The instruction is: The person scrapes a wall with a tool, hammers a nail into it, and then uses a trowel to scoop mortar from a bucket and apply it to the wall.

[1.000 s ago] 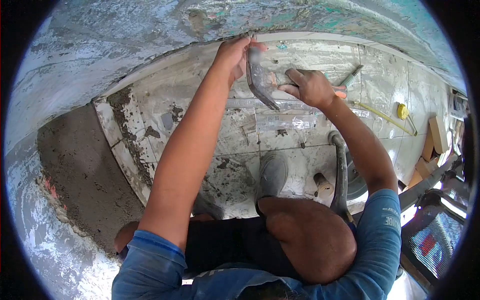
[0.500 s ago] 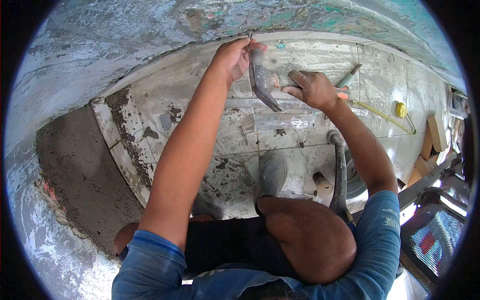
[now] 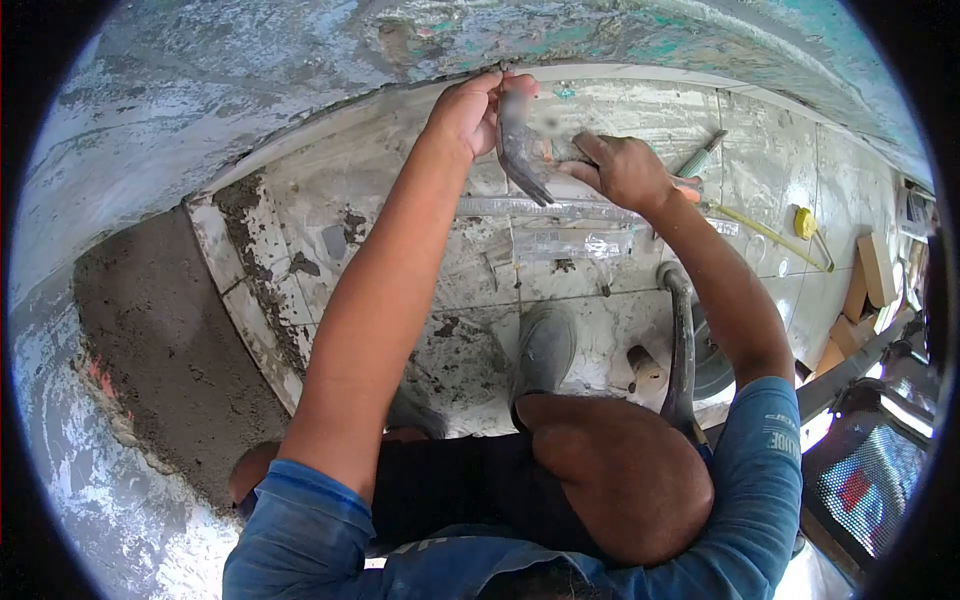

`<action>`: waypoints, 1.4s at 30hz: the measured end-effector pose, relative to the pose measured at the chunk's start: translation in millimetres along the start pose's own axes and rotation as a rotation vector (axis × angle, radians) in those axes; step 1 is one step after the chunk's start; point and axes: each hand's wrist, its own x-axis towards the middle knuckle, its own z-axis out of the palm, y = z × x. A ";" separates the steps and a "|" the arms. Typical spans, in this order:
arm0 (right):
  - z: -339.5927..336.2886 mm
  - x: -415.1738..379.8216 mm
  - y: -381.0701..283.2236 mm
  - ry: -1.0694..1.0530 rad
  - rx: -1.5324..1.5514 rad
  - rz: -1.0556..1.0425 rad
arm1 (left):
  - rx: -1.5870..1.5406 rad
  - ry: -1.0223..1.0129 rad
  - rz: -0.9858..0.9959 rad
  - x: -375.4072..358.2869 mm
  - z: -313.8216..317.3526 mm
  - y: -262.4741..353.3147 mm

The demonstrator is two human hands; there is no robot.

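— While the left hand (image 3: 468, 112) reaches to twelve o'clock, what does it pinch?
— Something small at the seam where wall (image 3: 250, 70) meets tiles (image 3: 620, 300); it is too small to name. Fingertips pressed together there.
— And the right hand (image 3: 625, 170)?
— Closed around the orange handle of a hammer (image 3: 522, 150). Its blurred head sits just beside the left fingertips, its claw pointing toward six o'clock.
— Anything near?
— A clear level (image 3: 560, 209) lies just below the hands. At two o'clock, a screwdriver (image 3: 702, 155) and yellow tape measure (image 3: 805, 221). A boot (image 3: 545, 345) stands at six o'clock on the tiles.
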 end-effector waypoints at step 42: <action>68.0 -129.2 -139.9 -0.516 0.292 0.229 | 1.734 0.614 1.218 -35.2 -9.7 -49.7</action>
